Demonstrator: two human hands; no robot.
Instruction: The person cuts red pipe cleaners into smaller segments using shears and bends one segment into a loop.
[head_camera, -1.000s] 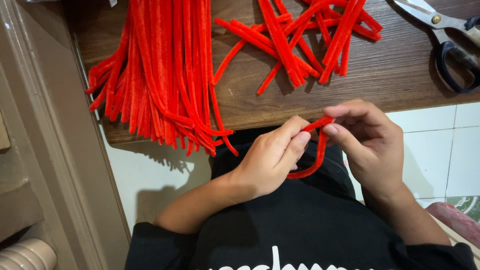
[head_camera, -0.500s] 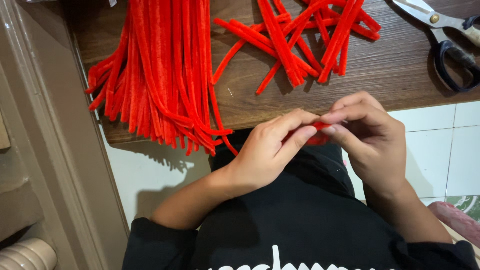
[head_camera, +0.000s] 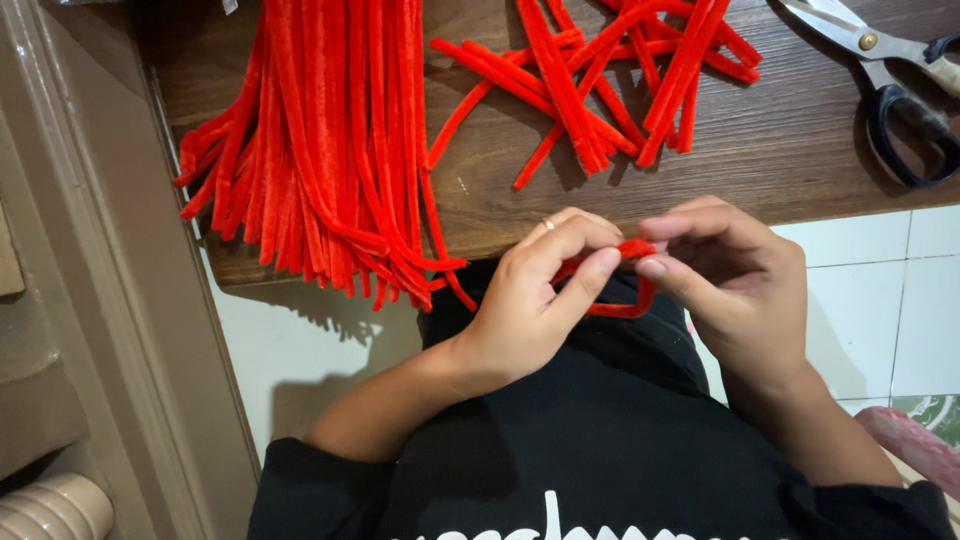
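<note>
While both hands meet just below the worktop (head_camera: 800, 160) edge, my left hand (head_camera: 530, 300) and right hand (head_camera: 740, 280) close their fingers on one red pipe cleaner (head_camera: 625, 290), bent into a loop so its ends meet. One long bundle (head_camera: 320, 140), about a dozen cut pieces (head_camera: 610, 80), one pair of scissors (head_camera: 890, 70).

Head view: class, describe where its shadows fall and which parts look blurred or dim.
Head view: the long red strips cast a soft shadow on the white wall below the table; the left hand and right hand look sharp; the left edge is dim; no strong glare.
</note>
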